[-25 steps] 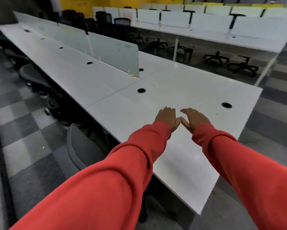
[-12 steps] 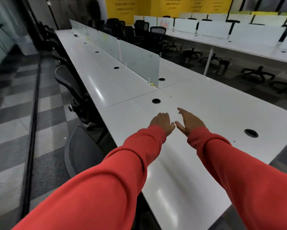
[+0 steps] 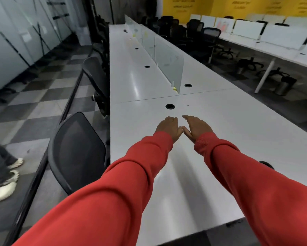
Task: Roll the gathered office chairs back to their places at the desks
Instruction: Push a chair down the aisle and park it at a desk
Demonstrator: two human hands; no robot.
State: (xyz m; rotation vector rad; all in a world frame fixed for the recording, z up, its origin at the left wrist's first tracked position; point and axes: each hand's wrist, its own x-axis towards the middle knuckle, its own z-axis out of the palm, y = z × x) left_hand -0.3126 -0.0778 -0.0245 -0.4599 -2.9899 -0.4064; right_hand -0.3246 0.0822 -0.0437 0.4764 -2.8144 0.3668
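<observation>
Both my arms in red sleeves reach out over the long white desk [image 3: 229, 125]. My left hand [image 3: 168, 127] and my right hand [image 3: 196, 127] are side by side above the desk top, palms down, fingers straight, thumbs nearly touching, holding nothing. A black mesh office chair [image 3: 76, 150] stands tucked against the desk's left edge, close to my left arm. A second black chair [image 3: 96, 77] stands further along the same edge. Several black chairs [image 3: 190, 34] are gathered at the far right of the desk.
Frosted divider panels [image 3: 168, 63] run down the desk's middle. Another row of white desks [image 3: 282, 43] stands at the right, with chair bases and a metal bin [image 3: 285, 86] beneath. A person's legs and white shoes [image 3: 5, 180] are on the checkered floor at the left. Glass walls line the left side.
My view has swung left, bringing the desk's length, the left aisle and a person's feet into sight. My hands stay together above the desk.
</observation>
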